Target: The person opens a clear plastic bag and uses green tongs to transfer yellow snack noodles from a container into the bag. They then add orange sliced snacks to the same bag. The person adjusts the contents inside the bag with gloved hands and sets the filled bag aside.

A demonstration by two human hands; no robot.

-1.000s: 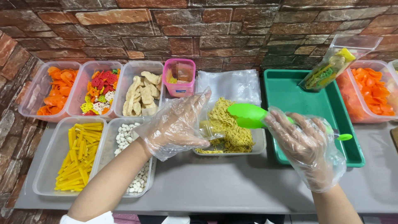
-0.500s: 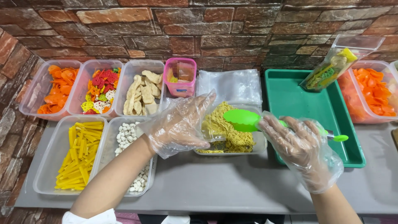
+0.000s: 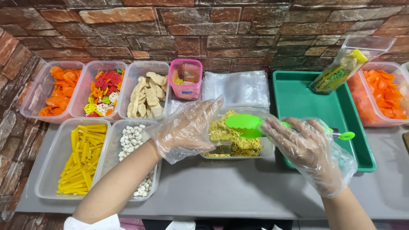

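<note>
both hands in loose clear plastic gloves, working over the grey worktop (image 3: 238, 187). right hand (image 3: 313, 149) has its grip closed round the handle of a green scoop (image 3: 245, 126), scoop bowl hanging over the clear tub of yellow noodles (image 3: 232, 142) in the middle; handle end pokes out to the right past the glove, over the green tray (image 3: 298, 100). can't tell if anything's in the scoop bowl, angle's poor. left hand (image 3: 187, 130) is spread flat, fingers open, holding nothing, resting at the left edge of the noodle tub (prob. touching the rim, glove hides it).

round abt: front left, a tub of yellow sticks (image 3: 81, 157), next to it a tub of small white pieces (image 3: 134, 138), partly under the left forearm. back row l to r: tub of orange crisps (image 3: 59, 91), tub of mixed red/yellow/white flower shapes (image 3: 102, 91), tub of pale beige chunks (image 3: 147, 93), small pink container (image 3: 186, 79). stack of clear plastic bags (image 3: 240, 87) lies behind the noodle tub. a filled clear bag (image 3: 341, 70) w/ mixed snacks leans at the tray's back right corner, against another tub of orange crisps (image 3: 381, 96) at far right. brick wall (image 3: 213, 30) behind the lot.
</note>
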